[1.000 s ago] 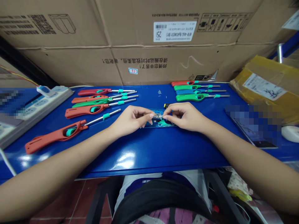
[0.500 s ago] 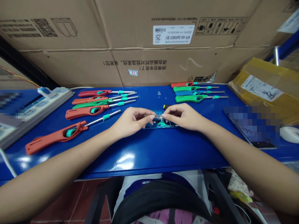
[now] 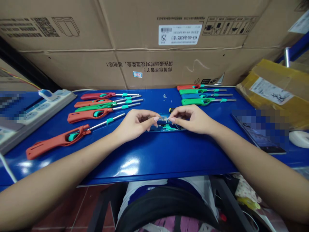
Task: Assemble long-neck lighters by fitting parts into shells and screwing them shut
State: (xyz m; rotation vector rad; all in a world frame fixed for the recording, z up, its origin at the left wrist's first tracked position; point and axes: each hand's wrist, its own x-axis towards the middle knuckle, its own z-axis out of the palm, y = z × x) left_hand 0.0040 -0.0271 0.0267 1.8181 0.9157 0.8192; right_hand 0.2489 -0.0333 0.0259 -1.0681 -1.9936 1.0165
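Note:
Over the middle of the table, my left hand [image 3: 137,125] pinches a small clear plastic lighter tank [image 3: 162,119] by its left part. At the tank's right end, the thumb and forefinger of my right hand [image 3: 194,119] are closed on its tip; the details there are too small to make out. Just below lies an opened blue lighter casing [image 3: 156,129], with a teal trigger [image 3: 168,127] and thin white wire inside. My fingers hide parts of the casing. A yellow and black tool end [image 3: 170,110] shows behind my right hand.
Several long lighters [image 3: 90,115] lie at left, others [image 3: 196,101] at back right. Tiny white pieces [image 3: 164,96] lie behind my hands. A power strip [image 3: 38,111] borders the left; a phone-like device [image 3: 259,133], taped box [image 3: 272,93] and white mouse [image 3: 299,139] the right. Cardboard [image 3: 145,58] stands behind.
Both hands have lifted slightly with the clear tank, away from me. More of the blue casing and its teal trigger shows beneath them. The other things lie as before.

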